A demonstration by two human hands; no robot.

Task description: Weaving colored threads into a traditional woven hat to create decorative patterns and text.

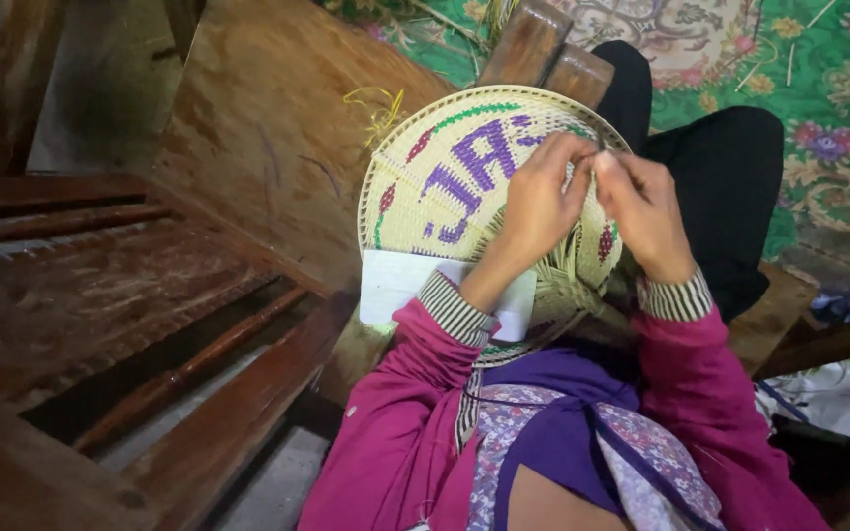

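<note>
Fingers (582, 162) above wooden bench (268, 147), floral mat (819, 79).

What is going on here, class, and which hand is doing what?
A person in a pink top works on a round woven fan of pale strips with purple, green and red patterning, held on the lap. The left hand and right hand meet at its right side, fingertips pinching loose strips. A white paper lies under the fan's lower edge. A wooden bench stands alongside.
</note>
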